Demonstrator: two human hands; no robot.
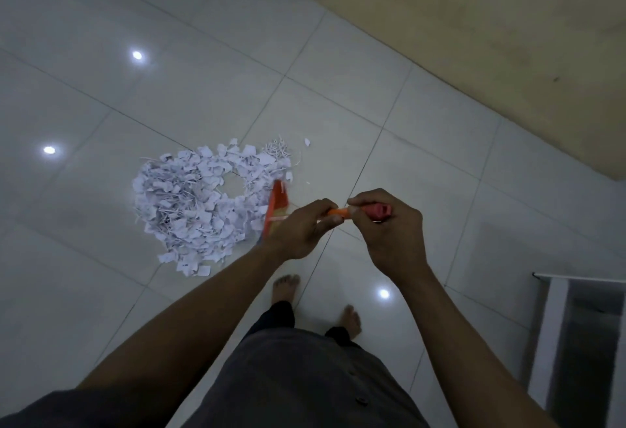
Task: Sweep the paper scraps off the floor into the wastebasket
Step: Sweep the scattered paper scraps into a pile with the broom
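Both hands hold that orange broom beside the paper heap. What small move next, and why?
Probably a short leftward stroke gathering the loose scraps into the heap: the broom has its head at the heap's right edge, and a few scraps lie apart just beyond it.

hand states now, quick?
Left hand: grips the orange broom handle.
Right hand: grips the same handle, near its red end.

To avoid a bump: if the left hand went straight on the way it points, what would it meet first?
Probably the right hand, gripping the same broom handle just ahead; depth unclear.
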